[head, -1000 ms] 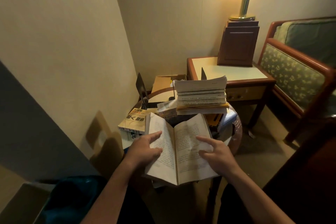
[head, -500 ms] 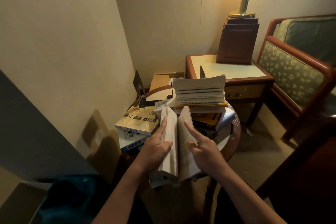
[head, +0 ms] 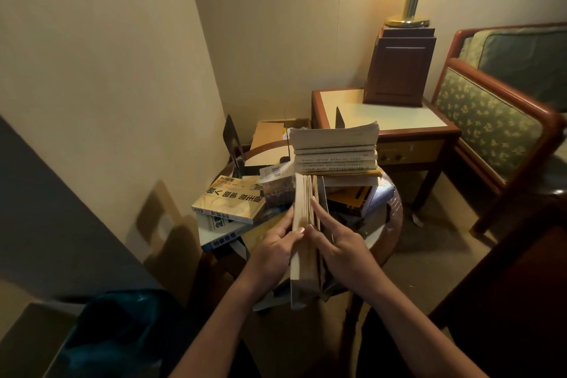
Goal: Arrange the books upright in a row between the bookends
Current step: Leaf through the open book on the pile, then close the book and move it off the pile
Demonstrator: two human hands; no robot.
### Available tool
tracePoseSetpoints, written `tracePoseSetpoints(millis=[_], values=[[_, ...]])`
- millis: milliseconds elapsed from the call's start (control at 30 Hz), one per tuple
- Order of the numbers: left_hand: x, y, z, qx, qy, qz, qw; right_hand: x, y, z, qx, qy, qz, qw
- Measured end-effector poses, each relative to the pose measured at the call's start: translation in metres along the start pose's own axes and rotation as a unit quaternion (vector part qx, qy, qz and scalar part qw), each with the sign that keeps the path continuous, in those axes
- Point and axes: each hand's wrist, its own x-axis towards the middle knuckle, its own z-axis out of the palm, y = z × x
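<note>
Nearly shut, book (head: 304, 218) on edge, left hand (head: 271, 252) gripping one half, right hand (head: 342, 250) pressing with straight fingers (head: 323, 215).

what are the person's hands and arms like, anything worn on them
Both are bare: the left hand and right hand have no gloves, and no rings or watch show. The forearms are uncovered, with no sleeve in view.
</note>
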Motion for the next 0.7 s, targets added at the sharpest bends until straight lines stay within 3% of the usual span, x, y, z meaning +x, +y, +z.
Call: tracePoseSetpoints(millis=[333, 700], values=[[-0.003, -0.013, 0.016, -0.038, -0.042, 0.005, 0.998, -0.003, 0.011, -0.006, 0.032, 0.004, 0.007, 0.999], [-0.007, -0.026, 0.026, 0.050, -0.048, 0.022, 0.997, -0.008, 0.011, -0.010, 0.077, 0.014, 0.048, 0.996]])
